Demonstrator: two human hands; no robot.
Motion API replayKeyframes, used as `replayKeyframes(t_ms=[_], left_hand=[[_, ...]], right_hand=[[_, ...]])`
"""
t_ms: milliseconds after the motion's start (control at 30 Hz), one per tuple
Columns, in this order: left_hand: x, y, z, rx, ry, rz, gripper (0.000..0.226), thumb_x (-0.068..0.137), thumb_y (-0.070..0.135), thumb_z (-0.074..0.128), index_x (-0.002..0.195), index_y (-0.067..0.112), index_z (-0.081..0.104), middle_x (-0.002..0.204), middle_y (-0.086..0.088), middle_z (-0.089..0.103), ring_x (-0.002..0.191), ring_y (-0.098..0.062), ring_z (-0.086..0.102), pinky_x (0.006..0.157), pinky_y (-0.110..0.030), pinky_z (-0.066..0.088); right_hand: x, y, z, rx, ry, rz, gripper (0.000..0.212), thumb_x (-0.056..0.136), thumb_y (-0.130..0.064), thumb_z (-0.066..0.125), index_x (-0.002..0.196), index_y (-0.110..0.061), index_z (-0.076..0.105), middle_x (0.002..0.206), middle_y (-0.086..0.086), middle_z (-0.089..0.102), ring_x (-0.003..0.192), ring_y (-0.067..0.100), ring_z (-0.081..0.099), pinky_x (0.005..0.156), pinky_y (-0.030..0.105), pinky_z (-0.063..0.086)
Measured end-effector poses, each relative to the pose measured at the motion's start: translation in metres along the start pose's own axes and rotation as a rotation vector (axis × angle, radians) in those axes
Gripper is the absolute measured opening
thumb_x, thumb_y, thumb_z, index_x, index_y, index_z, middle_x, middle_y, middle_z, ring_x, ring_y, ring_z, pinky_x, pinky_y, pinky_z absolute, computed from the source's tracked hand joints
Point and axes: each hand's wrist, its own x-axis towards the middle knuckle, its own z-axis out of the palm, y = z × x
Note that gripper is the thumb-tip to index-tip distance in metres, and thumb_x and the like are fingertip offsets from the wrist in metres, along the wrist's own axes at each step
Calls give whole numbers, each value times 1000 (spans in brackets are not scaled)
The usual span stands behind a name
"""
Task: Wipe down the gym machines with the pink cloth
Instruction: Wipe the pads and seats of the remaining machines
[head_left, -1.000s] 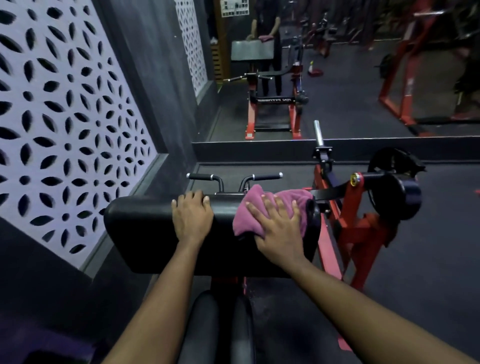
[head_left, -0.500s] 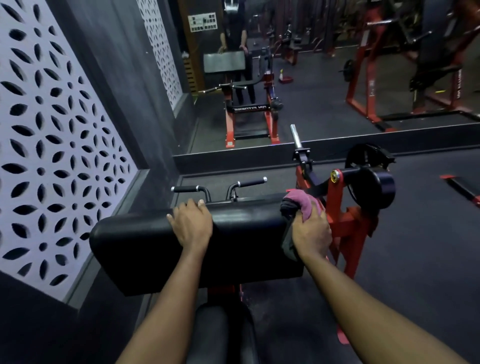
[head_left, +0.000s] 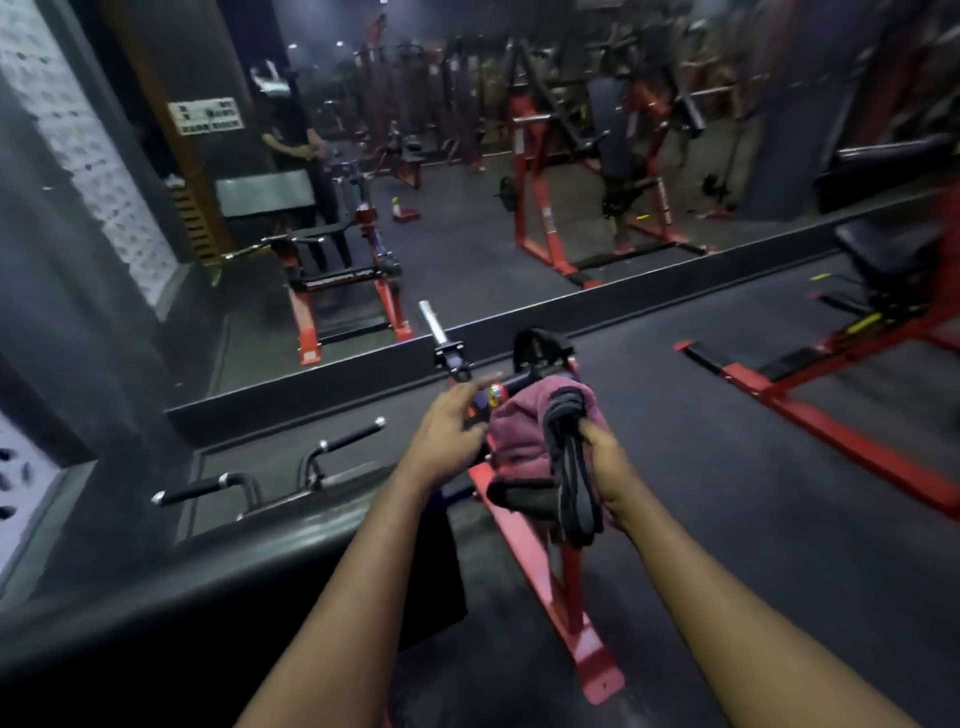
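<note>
A red machine (head_left: 600, 673) is being carried by the dark floor (head_left: 727, 493), its foot plate being rested flat there; a second machine (head_left: 831, 431) is being borne well apart.

Cloth (head_left: 519, 436): pink, bunched into a wad, off the pad. The right hand (head_left: 610, 467) grips it above the red frame, and the left hand (head_left: 447, 436) is just beside its left edge, fingers out. A dark grey fold hangs over its right side; can't tell if that's the same cloth.

Machine (head_left: 550, 577): red steel frame, black pad (head_left: 234, 561) lower left, two black handles (head_left: 337, 441) beyond it, chrome sleeve (head_left: 430, 318) tilted up.
</note>
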Motion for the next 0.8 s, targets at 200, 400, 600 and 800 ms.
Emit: replayKeyframes(t_ms=[200,400,600,800], left_hand=[[80,64,78,-6,-268,12,29,87,27,61,114,18,58,113,-4,70,108,-26,64,95,-37,50],[162,141,147,211,-224,24,9,94,14,54,85,12,51,90,-12,63,92,-32,61,73,-38,39],[239,188,206,202,-188,-102,18,88,13,57,70,12,53,78,-14,63,76,-27,56,61,-33,35],[332,172,251,153,-335,-178,5,87,6,59,91,7,57,84,-12,61,72,-27,65,58,-42,62]], right_hand=[[17,-68,-100,196,-91,111,70,108,-23,31,59,-9,79,73,11,75,64,19,74,53,26,58],[64,-103,-210,95,120,73,57,108,-41,26,97,-9,72,88,9,78,81,22,73,63,26,57],[138,-129,-293,-237,49,32,83,75,-89,54,124,-22,60,123,4,72,112,20,69,99,43,53],[244,-139,-349,-565,240,-86,26,90,-22,76,109,-26,59,107,-2,71,105,20,68,95,40,55]])
